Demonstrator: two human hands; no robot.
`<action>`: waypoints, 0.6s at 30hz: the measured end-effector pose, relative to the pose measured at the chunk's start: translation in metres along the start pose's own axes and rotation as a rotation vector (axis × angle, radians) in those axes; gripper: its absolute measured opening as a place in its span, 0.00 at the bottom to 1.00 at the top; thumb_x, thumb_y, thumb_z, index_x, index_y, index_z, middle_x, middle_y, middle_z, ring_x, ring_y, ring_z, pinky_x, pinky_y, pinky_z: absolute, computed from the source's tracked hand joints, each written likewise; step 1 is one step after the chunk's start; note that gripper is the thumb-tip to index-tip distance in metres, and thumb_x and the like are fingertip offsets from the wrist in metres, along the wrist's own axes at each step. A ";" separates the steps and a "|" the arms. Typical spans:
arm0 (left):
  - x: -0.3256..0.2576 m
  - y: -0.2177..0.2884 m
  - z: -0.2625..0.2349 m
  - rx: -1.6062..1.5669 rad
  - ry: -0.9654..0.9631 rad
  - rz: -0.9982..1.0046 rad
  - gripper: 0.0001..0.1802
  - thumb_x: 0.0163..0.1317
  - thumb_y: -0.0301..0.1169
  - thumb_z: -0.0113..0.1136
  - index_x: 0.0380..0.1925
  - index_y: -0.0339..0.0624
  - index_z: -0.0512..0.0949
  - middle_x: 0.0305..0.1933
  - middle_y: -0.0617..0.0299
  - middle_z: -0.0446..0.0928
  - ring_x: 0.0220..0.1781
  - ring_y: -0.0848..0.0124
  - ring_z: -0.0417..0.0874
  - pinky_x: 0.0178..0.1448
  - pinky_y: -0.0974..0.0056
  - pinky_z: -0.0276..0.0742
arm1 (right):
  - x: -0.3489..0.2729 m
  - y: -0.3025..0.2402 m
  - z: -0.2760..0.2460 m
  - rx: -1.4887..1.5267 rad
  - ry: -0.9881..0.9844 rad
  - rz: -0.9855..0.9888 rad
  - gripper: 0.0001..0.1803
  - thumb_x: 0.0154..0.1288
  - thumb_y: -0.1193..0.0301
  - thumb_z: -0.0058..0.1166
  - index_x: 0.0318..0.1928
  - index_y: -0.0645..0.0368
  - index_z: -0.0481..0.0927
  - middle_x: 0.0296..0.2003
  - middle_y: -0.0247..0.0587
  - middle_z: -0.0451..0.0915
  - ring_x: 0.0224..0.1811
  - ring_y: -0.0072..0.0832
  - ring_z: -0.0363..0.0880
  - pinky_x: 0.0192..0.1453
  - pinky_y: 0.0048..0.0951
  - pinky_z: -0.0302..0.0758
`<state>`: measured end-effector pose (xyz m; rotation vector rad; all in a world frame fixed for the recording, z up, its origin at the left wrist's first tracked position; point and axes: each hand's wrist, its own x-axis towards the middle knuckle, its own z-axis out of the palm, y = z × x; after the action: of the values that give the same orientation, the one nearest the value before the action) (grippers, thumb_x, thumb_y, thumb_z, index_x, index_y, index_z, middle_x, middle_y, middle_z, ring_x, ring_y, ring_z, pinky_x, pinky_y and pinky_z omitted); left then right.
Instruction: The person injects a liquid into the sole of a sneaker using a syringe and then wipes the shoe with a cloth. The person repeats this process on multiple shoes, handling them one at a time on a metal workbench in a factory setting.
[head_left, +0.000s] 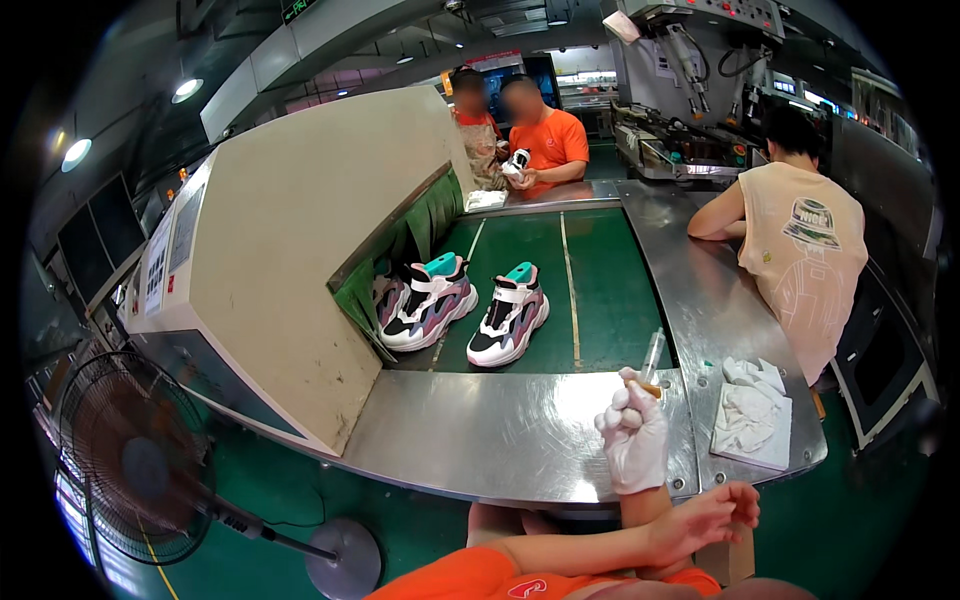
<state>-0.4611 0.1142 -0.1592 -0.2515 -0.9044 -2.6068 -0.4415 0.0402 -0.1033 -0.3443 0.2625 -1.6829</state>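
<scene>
My right hand (634, 436), in a white glove, is raised above the steel table (500, 430) and shut on a thin clear syringe-like tool (652, 356) that points up. My bare left hand (706, 514) reaches across from the left and rests against my right forearm, fingers loosely apart and holding nothing. Beyond the table, two white, black, pink and teal sneakers (430, 300) (510, 315) stand side by side on the green conveyor belt (600, 290). A third sneaker (388, 295) is partly hidden under the green flaps of the beige tunnel machine (300, 250).
A white pad with crumpled white cloths (752, 415) lies at the table's right end. A person in a sleeveless beige shirt (800, 260) leans on the right-hand steel counter. Two people in orange (545, 140) stand at the belt's far end. A standing fan (130, 460) is at lower left.
</scene>
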 end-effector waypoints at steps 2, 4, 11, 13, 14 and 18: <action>-0.008 0.008 0.009 0.016 -0.065 -0.029 0.24 0.64 0.41 0.56 0.56 0.42 0.65 0.53 0.59 0.70 0.58 0.70 0.71 0.58 0.63 0.67 | 0.002 0.000 -0.003 0.104 -0.052 0.099 0.13 0.72 0.70 0.44 0.52 0.62 0.71 0.25 0.34 0.73 0.21 0.22 0.70 0.30 0.29 0.71; -0.016 0.014 0.015 0.031 -0.129 -0.035 0.25 0.63 0.42 0.58 0.55 0.41 0.66 0.52 0.59 0.71 0.57 0.69 0.72 0.58 0.63 0.67 | 0.001 -0.004 -0.005 0.116 -0.121 0.132 0.14 0.72 0.69 0.44 0.53 0.60 0.71 0.25 0.32 0.73 0.21 0.21 0.69 0.29 0.30 0.68; -0.053 0.049 -0.010 0.240 -0.224 -0.005 0.21 0.61 0.42 0.60 0.44 0.35 0.73 0.44 0.50 0.75 0.55 0.57 0.74 0.61 0.54 0.66 | 0.001 -0.046 -0.023 0.260 -0.128 -0.022 0.15 0.72 0.67 0.44 0.53 0.62 0.71 0.25 0.29 0.70 0.20 0.20 0.63 0.29 0.27 0.65; -0.064 0.064 -0.026 0.217 -0.107 -0.067 0.21 0.63 0.41 0.57 0.46 0.34 0.72 0.49 0.48 0.75 0.57 0.56 0.75 0.61 0.53 0.68 | 0.002 -0.057 -0.040 0.176 -0.042 -0.143 0.15 0.72 0.67 0.44 0.55 0.62 0.71 0.26 0.31 0.70 0.21 0.20 0.62 0.29 0.27 0.66; -0.070 0.071 -0.028 0.269 -0.037 0.001 0.21 0.63 0.40 0.56 0.47 0.33 0.72 0.50 0.48 0.75 0.57 0.56 0.75 0.60 0.53 0.69 | 0.001 -0.061 -0.046 0.096 0.011 -0.210 0.16 0.73 0.67 0.44 0.55 0.62 0.70 0.26 0.31 0.70 0.21 0.20 0.62 0.29 0.27 0.66; -0.096 0.092 -0.042 0.320 0.139 0.133 0.21 0.64 0.40 0.53 0.50 0.35 0.71 0.52 0.49 0.76 0.55 0.62 0.77 0.61 0.57 0.71 | -0.016 -0.075 -0.066 -0.329 0.136 -0.380 0.17 0.70 0.71 0.46 0.55 0.65 0.70 0.26 0.35 0.71 0.21 0.19 0.65 0.28 0.21 0.68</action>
<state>-0.3383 0.0485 -0.1678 -0.0414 -1.1907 -2.2849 -0.5328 0.0644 -0.1384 -0.5505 0.6094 -2.0428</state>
